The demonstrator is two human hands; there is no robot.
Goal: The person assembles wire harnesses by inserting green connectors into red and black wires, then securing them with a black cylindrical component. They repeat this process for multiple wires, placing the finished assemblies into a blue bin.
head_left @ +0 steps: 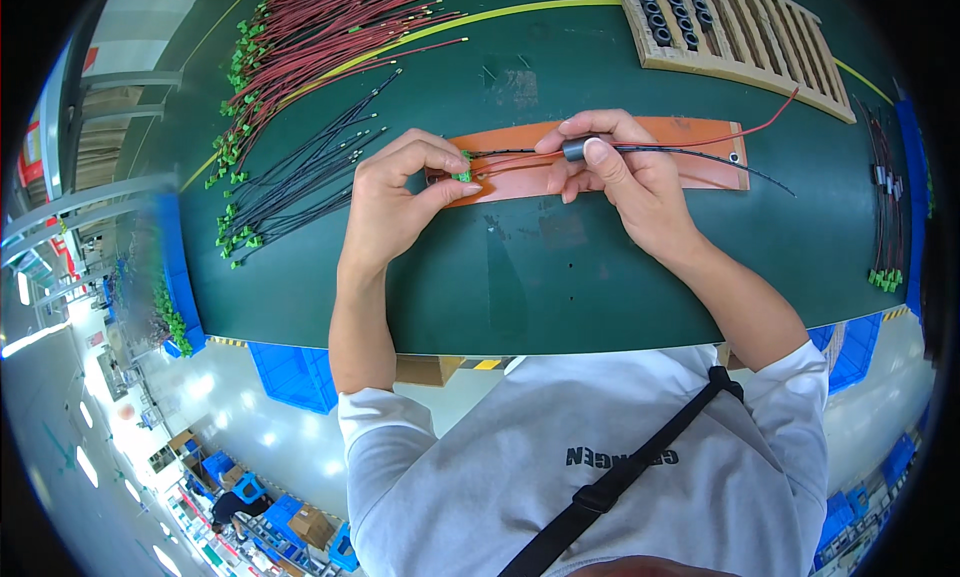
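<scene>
My left hand [392,189] pinches a small green connector [464,167] between thumb and fingertips. A red wire [742,133] and a black wire [745,164] run rightward from that connector. Both pass through a black cylindrical ferrite core [574,151], and their free ends stick out beyond my right hand [640,182]. The thumb and fingers of that hand are closed on the core, a short way along the wires from the connector. Beneath both hands lies a long orange strip [715,177] on the green tabletop [480,287].
Many red wires [340,32] with green connectors lie at the far left, black wires [310,167] nearer. At the far right stands a slotted wooden rack [740,37] with ferrite cores [655,22]. Wired pieces [885,197] lie along the right edge. Blue bins [290,372] sit below the table.
</scene>
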